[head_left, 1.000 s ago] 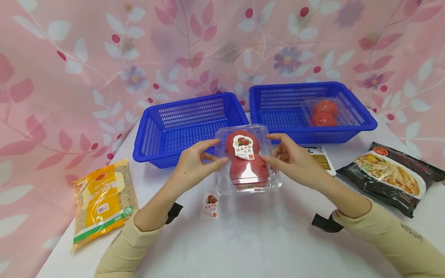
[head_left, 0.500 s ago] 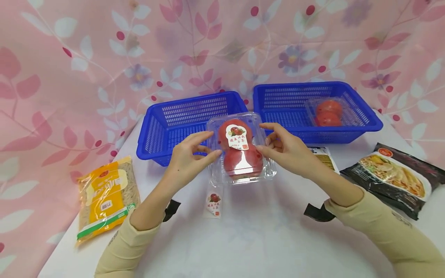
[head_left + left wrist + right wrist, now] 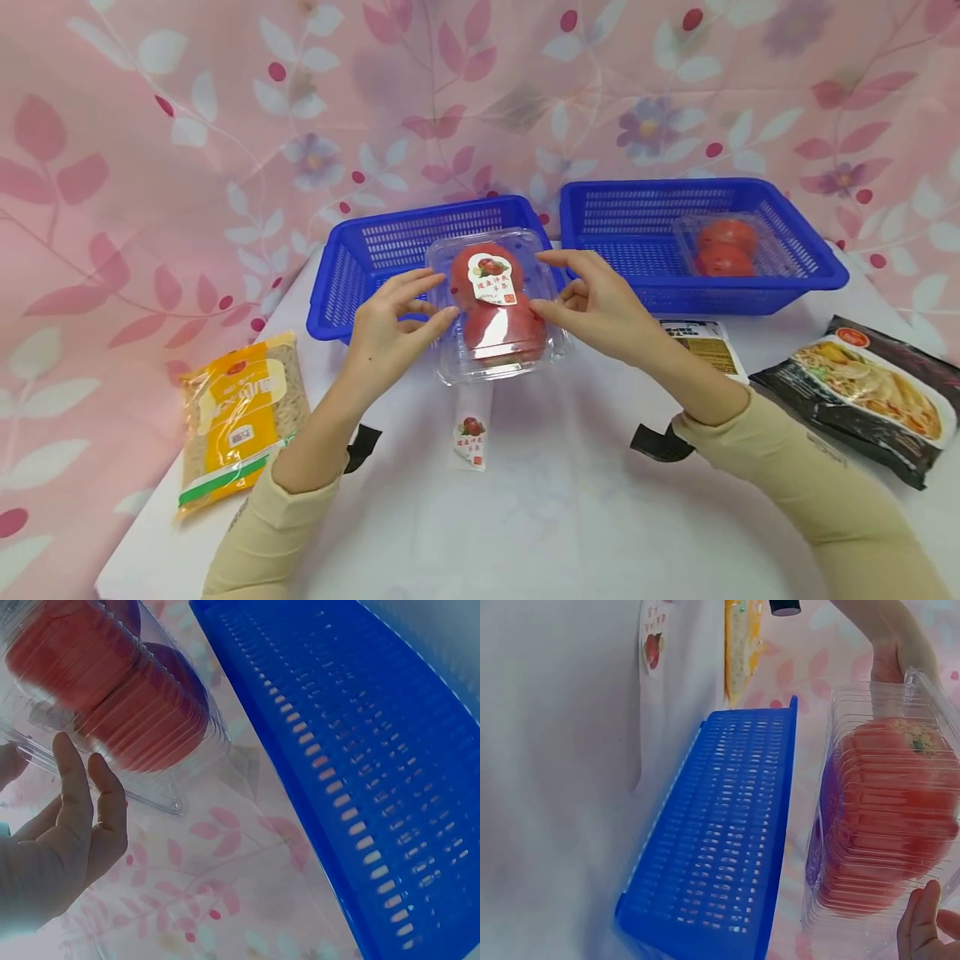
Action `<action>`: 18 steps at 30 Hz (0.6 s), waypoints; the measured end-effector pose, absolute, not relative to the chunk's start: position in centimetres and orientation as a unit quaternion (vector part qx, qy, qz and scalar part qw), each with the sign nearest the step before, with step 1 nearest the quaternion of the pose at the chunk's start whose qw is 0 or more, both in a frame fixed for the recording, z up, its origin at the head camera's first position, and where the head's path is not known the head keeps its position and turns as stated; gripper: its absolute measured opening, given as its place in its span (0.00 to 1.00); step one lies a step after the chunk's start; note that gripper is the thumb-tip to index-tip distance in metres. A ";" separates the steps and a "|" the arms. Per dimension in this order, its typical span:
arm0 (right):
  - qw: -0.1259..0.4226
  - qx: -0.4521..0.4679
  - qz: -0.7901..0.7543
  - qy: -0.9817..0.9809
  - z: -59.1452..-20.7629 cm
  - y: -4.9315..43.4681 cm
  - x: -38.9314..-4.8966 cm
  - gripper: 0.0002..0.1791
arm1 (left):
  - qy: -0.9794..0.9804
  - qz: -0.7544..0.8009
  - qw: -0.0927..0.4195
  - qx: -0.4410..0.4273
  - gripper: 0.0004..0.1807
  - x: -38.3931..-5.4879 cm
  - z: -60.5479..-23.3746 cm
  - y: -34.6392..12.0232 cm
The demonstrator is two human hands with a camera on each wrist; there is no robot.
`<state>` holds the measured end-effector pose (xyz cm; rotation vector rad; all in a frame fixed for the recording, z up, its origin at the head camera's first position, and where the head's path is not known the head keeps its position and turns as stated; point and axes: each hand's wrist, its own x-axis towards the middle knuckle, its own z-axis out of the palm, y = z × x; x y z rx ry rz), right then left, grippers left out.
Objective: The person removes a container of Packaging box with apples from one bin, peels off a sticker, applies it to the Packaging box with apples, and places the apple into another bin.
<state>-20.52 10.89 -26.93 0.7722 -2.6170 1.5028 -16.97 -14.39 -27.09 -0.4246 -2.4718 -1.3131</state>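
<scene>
A clear plastic clamshell box of apples [image 3: 498, 332], two red fruits with a fruit-picture label on the lid, is held up between both hands, its front edge tilted toward me. My left hand [image 3: 390, 333] pinches its left edge with thumb and fingers. On the opposite edge, my right hand [image 3: 600, 308] grips with thumb and curled fingers. In the left wrist view the left fingers [image 3: 73, 776] lie at the box's rim, and the ribbed side shows the apples [image 3: 142, 705]. The right wrist view shows the right fingertips [image 3: 922, 915] against the box wall.
Behind the box stands a blue basket [image 3: 330, 292]. A second blue basket [image 3: 675, 292] holds another apple box [image 3: 723, 246]. A yellow grain bag [image 3: 240, 417] lies left; a black noodle packet [image 3: 862, 392] and a flat pack [image 3: 705, 346] lie right. A label strip [image 3: 471, 442] is in front.
Both hands have carried the apple box left and away from me, toward the left basket. The view has shifted slightly. More of the label strip on the table now shows.
</scene>
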 end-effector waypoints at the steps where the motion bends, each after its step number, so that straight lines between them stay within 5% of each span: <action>1: 0.017 0.255 0.479 -0.840 -26.9 10.6 -20.7 0.31 | -0.863 -0.455 0.161 -0.150 0.24 -17.1 -27.1 -14.6; 18: 0.113 0.346 0.455 -0.813 -26.3 5.3 -25.3 0.14 | -0.862 -0.436 0.203 -0.159 0.18 -20.4 -26.3 -17.5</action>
